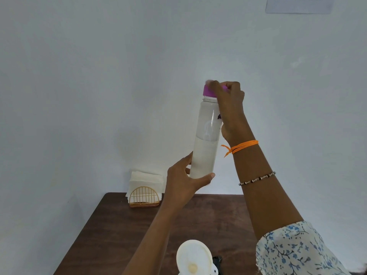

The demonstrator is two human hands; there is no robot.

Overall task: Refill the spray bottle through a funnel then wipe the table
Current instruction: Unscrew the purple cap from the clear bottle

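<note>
A tall clear water bottle [206, 139], about half full of whitish liquid, is held upright in the air above the table. My left hand [182, 181] grips its base. My right hand [228, 102] wraps its fingers round the purple cap [208, 91] on top. A white funnel [193, 259] stands at the table's near edge, its wide mouth facing up; what it sits in is hidden below the frame. A small black part [217, 261] shows just right of the funnel.
A dark brown wooden table [111, 235] stands against a white wall. A gold wire holder with white napkins [145, 190] sits at the table's far left corner. A paper notice [299, 4] hangs high on the wall at right.
</note>
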